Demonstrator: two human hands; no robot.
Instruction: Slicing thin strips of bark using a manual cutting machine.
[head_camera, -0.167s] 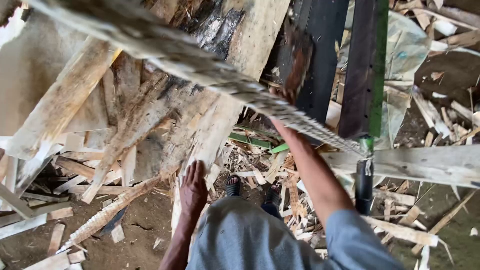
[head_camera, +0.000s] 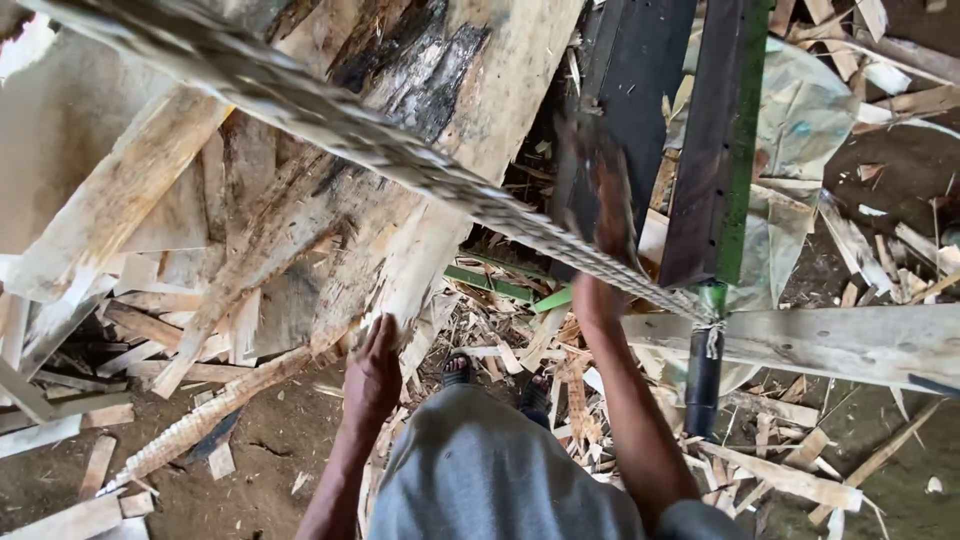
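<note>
Two hands amid crowded scrap wood, little open ground at seven o'clock, left hand (head_camera: 375, 372) flat, fingers together on split log (head_camera: 400, 180) edge, right hand (head_camera: 600, 200) blurred at one o'clock, grip unclear, near dark beam (head_camera: 715, 150).

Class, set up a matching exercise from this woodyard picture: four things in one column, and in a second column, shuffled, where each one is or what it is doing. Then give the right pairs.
Things:
1. left hand
2. right hand
3. braided rope
4. green strip

Places or states:
A. lies on the ground among the wood chips
B. raised and blurred beside the dark upright beam
C. runs slantwise across the picture, upper left to lower right
D. pressed flat on the lower edge of the big split log

Pairs: 1-D, 2-B, 3-C, 4-A
</note>
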